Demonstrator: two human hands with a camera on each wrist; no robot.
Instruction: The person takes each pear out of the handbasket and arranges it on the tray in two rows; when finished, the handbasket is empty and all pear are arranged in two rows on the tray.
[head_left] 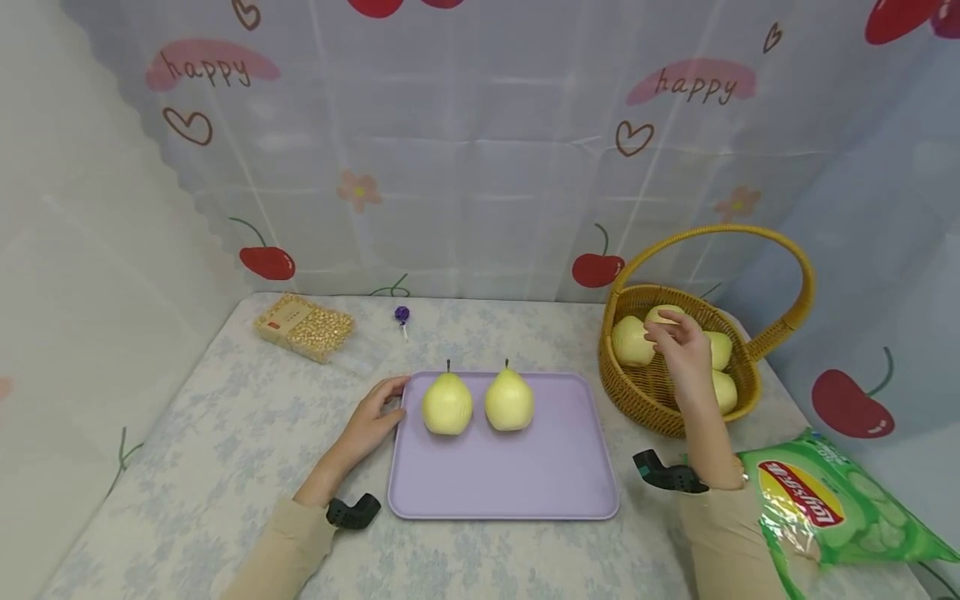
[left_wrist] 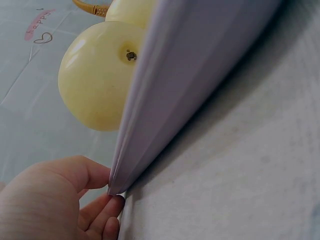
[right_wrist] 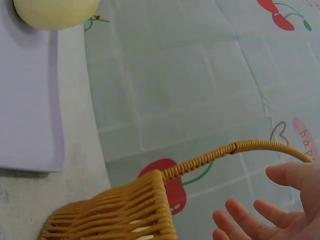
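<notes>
A lilac tray (head_left: 510, 479) lies on the table, with two yellow-green pears (head_left: 447, 405) standing upright side by side near its back edge. At the tray's back left corner, my left hand (head_left: 372, 421) grips the rim between thumb and fingers; the left wrist view shows the thumb (left_wrist: 92, 172) against the rim. My right hand (head_left: 686, 358) hovers over a woven basket (head_left: 637, 408), fingers spread loosely and nothing held. Several pears (head_left: 632, 342) lie inside the basket, partly hidden by that hand. Its tall handle (head_left: 798, 292) arches up behind and to the right.
A green bag of potato chips (head_left: 840, 500) lies at the right, beside the right forearm. At the back left are a pack of yellow kernels (head_left: 307, 325) and a purple lollipop (head_left: 402, 316). A printed curtain (head_left: 480, 208) hangs behind the table.
</notes>
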